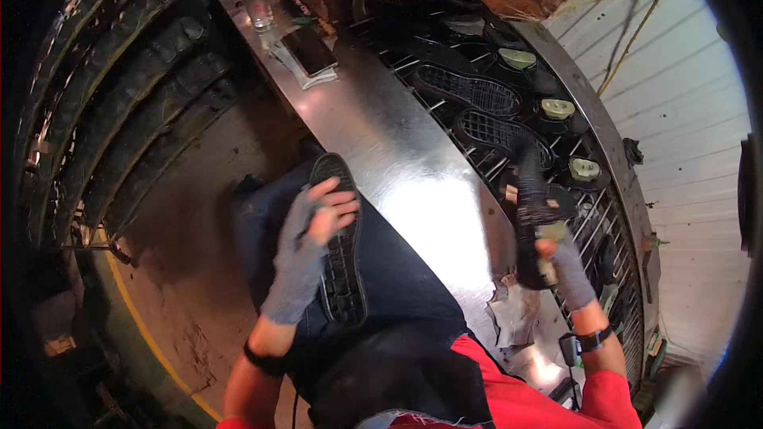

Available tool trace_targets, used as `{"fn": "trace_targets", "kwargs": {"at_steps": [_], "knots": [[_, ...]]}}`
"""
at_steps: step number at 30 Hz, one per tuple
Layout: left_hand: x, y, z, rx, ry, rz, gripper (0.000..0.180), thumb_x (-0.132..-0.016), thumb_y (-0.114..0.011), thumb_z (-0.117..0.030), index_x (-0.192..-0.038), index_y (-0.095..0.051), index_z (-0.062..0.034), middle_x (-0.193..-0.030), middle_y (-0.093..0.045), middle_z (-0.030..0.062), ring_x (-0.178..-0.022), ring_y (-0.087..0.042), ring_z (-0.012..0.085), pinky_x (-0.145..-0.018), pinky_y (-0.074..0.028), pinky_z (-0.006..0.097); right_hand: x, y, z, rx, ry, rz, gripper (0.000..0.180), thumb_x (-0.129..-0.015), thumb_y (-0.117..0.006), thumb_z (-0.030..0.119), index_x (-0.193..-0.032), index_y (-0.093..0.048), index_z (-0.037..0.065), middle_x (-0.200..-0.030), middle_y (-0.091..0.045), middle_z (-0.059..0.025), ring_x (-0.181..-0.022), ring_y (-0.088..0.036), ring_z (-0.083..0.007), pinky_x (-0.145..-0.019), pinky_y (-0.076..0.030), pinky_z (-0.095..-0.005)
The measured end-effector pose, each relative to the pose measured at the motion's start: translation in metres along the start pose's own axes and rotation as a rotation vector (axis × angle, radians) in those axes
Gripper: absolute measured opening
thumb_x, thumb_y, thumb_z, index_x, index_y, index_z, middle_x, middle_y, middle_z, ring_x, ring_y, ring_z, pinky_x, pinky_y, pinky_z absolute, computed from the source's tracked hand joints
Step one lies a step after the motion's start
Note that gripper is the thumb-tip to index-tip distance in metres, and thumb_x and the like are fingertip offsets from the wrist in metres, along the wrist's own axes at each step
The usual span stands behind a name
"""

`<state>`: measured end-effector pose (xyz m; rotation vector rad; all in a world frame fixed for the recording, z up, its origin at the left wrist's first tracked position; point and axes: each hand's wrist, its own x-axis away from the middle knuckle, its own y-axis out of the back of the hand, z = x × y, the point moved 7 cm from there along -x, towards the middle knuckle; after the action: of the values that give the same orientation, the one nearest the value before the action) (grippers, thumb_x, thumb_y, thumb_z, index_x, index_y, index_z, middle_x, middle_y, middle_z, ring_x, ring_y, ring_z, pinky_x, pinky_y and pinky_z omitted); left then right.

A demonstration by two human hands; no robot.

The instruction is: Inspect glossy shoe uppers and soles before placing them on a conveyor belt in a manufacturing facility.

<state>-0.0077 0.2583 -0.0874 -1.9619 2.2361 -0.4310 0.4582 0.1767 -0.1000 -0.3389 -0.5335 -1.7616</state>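
1. Left hand (311, 229): fingers part-curled over the tread of a black shoe sole (344, 258), held above the lap by the metal bench's (377, 139) left edge.
2. Right hand (566, 260): gripped a dark shoe upper (528, 218) near the bench's right edge, beside the wire rack (629, 302). Blurred; couldn't tell finger spread.
3. Step, my read: handling sole and upper together. Next move likely called for firm grips, upper clear of rack.

No readable text, labels, numbers or signs.
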Motion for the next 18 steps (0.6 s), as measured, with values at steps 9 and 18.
{"fn": "trace_targets", "kwargs": {"at_steps": [9,18], "knots": [[-0.002,0.010,-0.048,0.298,-0.047,-0.146,0.073,-0.105,-0.061,-0.048,-0.155,-0.039,-0.0007,-0.144,-0.060,0.0208,-0.133,-0.061,0.0326,-0.109,-0.055,0.045,0.062,-0.290,0.077,-0.148,0.076,0.919,0.080,-0.099,-0.068,0.050,-0.155,-0.044,-0.003,-0.143,-0.061,-0.0146,-0.133,-0.056,-0.0222,-0.118,-0.038,-0.0352],[-0.041,0.049,-0.022,-0.494,-0.289,-0.188,0.053,-0.105,-0.060,-0.044,-0.140,-0.061,-0.0037,-0.136,-0.067,0.0128,-0.126,-0.061,0.0246,-0.111,-0.048,0.038,0.055,-0.289,0.064,-0.248,-0.165,0.791,0.073,-0.099,-0.062,0.064,-0.128,-0.067,-0.002,-0.112,-0.076,-0.0108,-0.097,-0.073,-0.0168,-0.088,-0.059,-0.0313]]}}
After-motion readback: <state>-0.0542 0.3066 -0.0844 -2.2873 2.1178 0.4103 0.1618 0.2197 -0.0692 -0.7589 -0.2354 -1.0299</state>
